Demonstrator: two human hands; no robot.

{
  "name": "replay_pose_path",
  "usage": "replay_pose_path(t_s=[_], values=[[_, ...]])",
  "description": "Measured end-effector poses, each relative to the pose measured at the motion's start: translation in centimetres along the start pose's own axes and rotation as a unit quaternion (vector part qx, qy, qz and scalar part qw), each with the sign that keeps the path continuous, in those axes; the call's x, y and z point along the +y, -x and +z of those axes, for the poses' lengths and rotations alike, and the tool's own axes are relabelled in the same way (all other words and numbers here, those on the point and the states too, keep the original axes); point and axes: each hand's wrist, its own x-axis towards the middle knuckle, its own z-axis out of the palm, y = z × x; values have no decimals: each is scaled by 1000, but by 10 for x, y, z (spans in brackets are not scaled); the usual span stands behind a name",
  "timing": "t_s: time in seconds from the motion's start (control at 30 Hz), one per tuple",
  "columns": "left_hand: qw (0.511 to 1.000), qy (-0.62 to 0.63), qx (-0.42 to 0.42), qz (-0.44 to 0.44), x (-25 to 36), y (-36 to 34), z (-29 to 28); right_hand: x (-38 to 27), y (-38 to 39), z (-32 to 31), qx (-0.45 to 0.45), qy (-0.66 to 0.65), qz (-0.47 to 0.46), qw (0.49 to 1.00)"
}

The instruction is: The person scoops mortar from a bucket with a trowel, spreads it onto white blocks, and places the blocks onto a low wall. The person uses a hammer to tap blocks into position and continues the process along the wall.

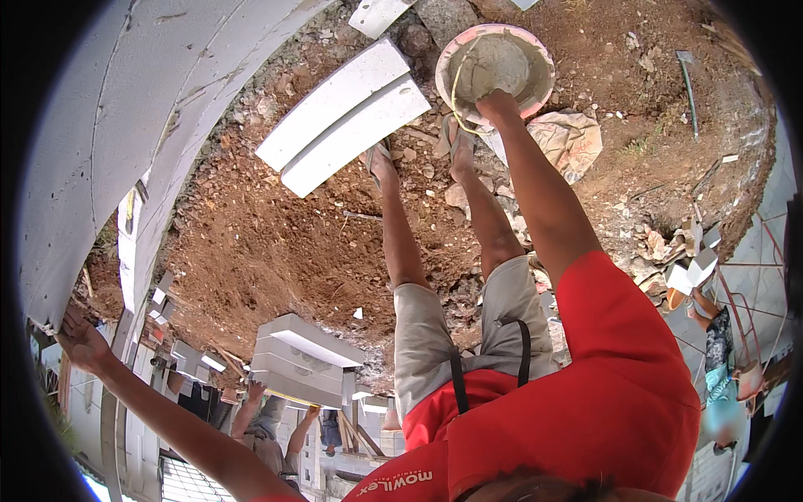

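Observation:
My left hand is at the far left, its fingers extended against the edge of a pale block wall. My right arm reaches up to a pink-rimmed bucket with grey mortar in it. My right hand is closed at the bucket's near side, knuckles up; what it grips is hidden. A thin pale handle arcs across the bucket. My sandalled feet stand just below the bucket, beside two white blocks on the dirt. A crumpled sack lies right of my feet.
Stacked blocks stand lower centre, with a co-worker's hands at them. Another person is at the far right among white pieces. Rubble, a pipe and stones lie on the reddish soil. The wall runs along the left.

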Motion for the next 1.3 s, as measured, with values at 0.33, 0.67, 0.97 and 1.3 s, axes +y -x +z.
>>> replay_pose_path(t_s=[0.33,0.67,0.97,1.3], values=[[997,50,-50,-14,-4,-14,-22,110,95,-31,-50,-383,-59,921],[986,130,28,-97,6,15,20,109,204,-129,203,-164,-71,963],[979,169,21,-108,1,30,35,-51,417,-273,99,-310,-185,927],[967,202,48,-149,11,37,41,-338,571,-338,211,-73,-477,850]])
